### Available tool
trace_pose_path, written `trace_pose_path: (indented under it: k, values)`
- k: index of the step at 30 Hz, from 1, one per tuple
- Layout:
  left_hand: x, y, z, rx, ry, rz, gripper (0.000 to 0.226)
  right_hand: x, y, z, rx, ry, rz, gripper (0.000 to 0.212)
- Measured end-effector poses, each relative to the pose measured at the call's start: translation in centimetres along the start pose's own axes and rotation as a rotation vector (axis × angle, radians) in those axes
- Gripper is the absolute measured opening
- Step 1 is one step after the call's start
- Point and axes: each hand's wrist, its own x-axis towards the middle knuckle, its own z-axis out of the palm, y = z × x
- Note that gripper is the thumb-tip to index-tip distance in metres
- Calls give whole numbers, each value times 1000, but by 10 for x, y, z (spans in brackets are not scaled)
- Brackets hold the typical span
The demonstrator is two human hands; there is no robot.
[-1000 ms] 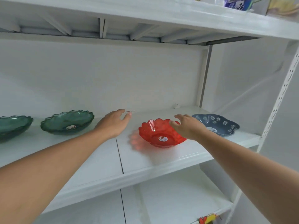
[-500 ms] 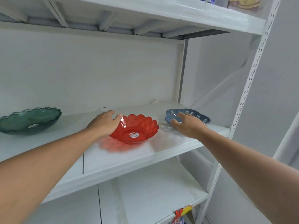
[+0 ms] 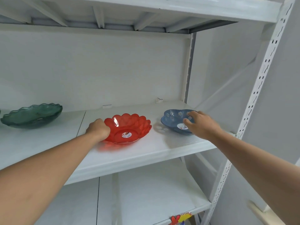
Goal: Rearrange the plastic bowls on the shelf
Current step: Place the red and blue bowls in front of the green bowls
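Note:
A red scalloped plastic bowl (image 3: 129, 129) sits in the middle of the white shelf (image 3: 146, 153). My left hand (image 3: 98, 131) grips its left rim, fingers curled over the edge. To the right stands a blue bowl with white flowers (image 3: 173, 120). My right hand (image 3: 201, 124) is over its right side, fingers spread and reaching into it, thumb at the near rim; no firm hold is visible. A green wavy-rimmed bowl (image 3: 32, 116) rests at the far left of the shelf.
The shelf above (image 3: 146, 7) overhangs closely. A perforated white upright (image 3: 253, 101) stands at the right front corner. A lower shelf (image 3: 146, 200) lies beneath, with a colourful item (image 3: 180, 217) at its front edge.
My left hand has closed on the red bowl's left rim. My right hand has moved from the red bowl onto the blue bowl. The view has shifted right.

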Motion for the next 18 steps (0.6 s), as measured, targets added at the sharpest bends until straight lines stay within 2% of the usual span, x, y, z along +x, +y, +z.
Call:
trace_pose_path:
  k: [3, 8, 13, 16, 18]
  values:
    - [8, 2, -1, -84, 10, 12, 45, -2, 9, -3, -24, 16, 41, 56]
    - [14, 22, -9, -203, 96, 29, 31, 2, 38, -11, -51, 33, 170, 57]
    - [14, 46, -16, -337, 88, 55, 33, 12, 68, -3, -90, -21, 333, 54]
    - [12, 57, -16, -352, 96, 87, 37, 19, 73, 4, -9, -56, 393, 43]
    - [12, 60, -15, -372, 91, 93, 40, 26, 71, 8, 111, -69, 423, 47]
